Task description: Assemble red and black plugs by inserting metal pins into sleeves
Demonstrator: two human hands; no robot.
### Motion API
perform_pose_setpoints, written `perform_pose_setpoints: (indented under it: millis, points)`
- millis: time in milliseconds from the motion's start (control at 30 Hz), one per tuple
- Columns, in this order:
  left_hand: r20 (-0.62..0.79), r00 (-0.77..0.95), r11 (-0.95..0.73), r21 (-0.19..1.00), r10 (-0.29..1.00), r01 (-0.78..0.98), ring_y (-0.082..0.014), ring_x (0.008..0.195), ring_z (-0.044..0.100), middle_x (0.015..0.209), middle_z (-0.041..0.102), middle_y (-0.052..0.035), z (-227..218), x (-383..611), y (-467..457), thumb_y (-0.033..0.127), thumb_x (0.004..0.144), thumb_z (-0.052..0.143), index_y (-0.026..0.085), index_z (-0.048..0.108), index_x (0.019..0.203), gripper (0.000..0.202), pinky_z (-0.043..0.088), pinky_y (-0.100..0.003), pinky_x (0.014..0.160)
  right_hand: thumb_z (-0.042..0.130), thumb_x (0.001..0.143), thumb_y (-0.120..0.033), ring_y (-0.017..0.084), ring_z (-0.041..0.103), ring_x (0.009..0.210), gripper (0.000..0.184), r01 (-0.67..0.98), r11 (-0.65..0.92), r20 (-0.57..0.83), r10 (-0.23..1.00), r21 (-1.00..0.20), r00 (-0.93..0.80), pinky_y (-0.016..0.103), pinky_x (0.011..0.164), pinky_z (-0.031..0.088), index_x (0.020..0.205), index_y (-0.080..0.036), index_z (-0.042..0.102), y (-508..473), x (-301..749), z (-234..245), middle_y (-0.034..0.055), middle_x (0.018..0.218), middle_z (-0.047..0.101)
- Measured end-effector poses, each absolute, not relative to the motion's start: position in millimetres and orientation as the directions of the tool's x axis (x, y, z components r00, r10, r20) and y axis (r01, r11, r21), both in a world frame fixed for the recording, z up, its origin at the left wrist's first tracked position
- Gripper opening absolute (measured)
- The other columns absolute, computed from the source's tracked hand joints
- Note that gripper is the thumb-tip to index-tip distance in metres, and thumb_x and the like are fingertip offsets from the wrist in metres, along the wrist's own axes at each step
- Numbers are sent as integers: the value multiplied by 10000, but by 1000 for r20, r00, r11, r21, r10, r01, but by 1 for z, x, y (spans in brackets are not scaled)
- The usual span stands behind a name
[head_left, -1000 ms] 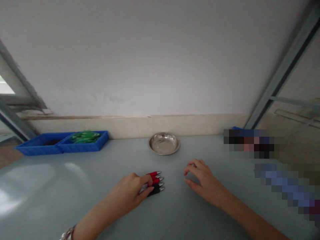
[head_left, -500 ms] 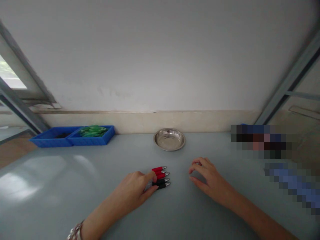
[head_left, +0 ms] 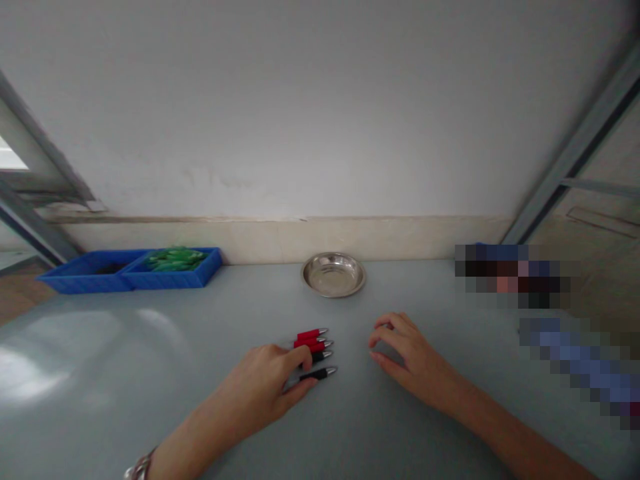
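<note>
Dish (head_left: 333, 275): is gleaming like smooth, polished metal
Pen tips (head_left: 331, 370): are glinting like metal
Pen grips (head_left: 318, 375): are showing a matt, rubbery finish
Blue trays (head_left: 170, 281): are looking like moulded plastic
Tabletop (head_left: 240, 300): is reflecting light, smooth and glossy
Wall (head_left: 320, 120): is looking matt, mostly smooth

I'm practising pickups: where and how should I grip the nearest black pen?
Probably pinch the nearest black pen across its dark grip, coming from the right: its silver tip points that way, the left hand partly covers its rear, and a gap separates it from the other black pen.
</note>
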State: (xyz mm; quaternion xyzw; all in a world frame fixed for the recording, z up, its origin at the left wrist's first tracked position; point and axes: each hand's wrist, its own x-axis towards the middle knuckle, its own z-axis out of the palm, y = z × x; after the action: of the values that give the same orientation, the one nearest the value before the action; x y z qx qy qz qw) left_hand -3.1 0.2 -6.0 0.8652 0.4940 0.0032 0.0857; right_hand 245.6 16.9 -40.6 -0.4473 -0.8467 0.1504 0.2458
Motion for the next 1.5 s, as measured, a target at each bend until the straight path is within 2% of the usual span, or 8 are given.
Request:
perform_pose_setpoints:
  millis: [200, 433, 667, 900, 1067, 1233, 1400, 1500]
  points:
    - [-114, 514, -502, 123, 850, 856, -200, 662, 597, 764, 638, -32, -7, -4, 0, 379, 798, 474, 250, 578, 947, 222, 394, -267, 575, 505, 796, -134, 189, 448, 964, 112, 685, 562, 295, 827, -464, -478, 362, 880, 365, 879, -191, 556, 17, 245, -42, 60, 980, 479]
    - [-111, 519, -507, 119, 847, 854, -219, 704, 610, 781, 645, -40, -4, -3, -6, 295, 764, 492, 238, 591, 899, 177, 423, -284, 600, 495, 810, -156, 195, 455, 969, 100, 694, 561, 278, 828, -451, -488, 384, 882, 368, 880, -191, 556, 17, 245, -42, 66, 985, 486]
    - [-121, 518, -509, 100, 847, 855, -221, 659, 617, 722, 646, -40, 0, 0, -7, 251, 759, 474, 219, 599, 814, 140, 424, -287, 571, 499, 821, -189, 193, 458, 955, 85, 682, 563, 273, 825, -466, -494, 374, 862, 379, 877, -193, 563, 17, 244, -41, 65, 980, 493]
    - [-57, 598, -590, 118, 799, 799, -150, 580, 579, 697, 633, -19, -1, 6, -10, 250, 811, 437, 200, 556, 863, 139, 371, -228, 513, 455, 865, -362, 180, 453, 917, 215, 567, 613, 253, 770, -550, -585, 331, 829, 381, 912, -184, 567, 13, 240, -35, 56, 926, 524]
    - [-3, 634, -632, 82, 773, 771, -129, 520, 543, 638, 618, -2, -6, 11, -14, 277, 831, 425, 203, 552, 894, 161, 326, -228, 480, 407, 890, -353, 164, 457, 869, 256, 486, 657, 270, 715, -577, -645, 309, 800, 374, 873, -182, 597, 10, 235, -33, 43, 854, 529]
    - [32, 632, -632, 87, 774, 770, -139, 526, 556, 630, 620, 7, -8, 14, -16, 290, 843, 415, 213, 534, 947, 176, 345, -237, 499, 395, 897, -348, 151, 458, 825, 270, 434, 669, 280, 688, -604, -670, 289, 766, 377, 839, -173, 593, 8, 231, -36, 33, 810, 525]
    - [49, 632, -634, 75, 774, 770, -146, 529, 573, 611, 612, 11, -12, 13, -17, 307, 851, 418, 214, 533, 931, 168, 350, -235, 489, 365, 905, -362, 142, 464, 794, 300, 402, 644, 286, 699, -651, -655, 269, 730, 386, 764, -170, 548, 7, 227, -37, 21, 757, 512]
    - [85, 617, -622, 57, 782, 781, -144, 492, 556, 530, 560, 34, -16, 11, -16, 391, 845, 441, 221, 515, 995, 238, 352, -230, 488, 353, 904, -385, 136, 476, 754, 325, 377, 612, 298, 723, -696, -624, 259, 698, 388, 738, -169, 532, 8, 228, -37, 16, 727, 510]
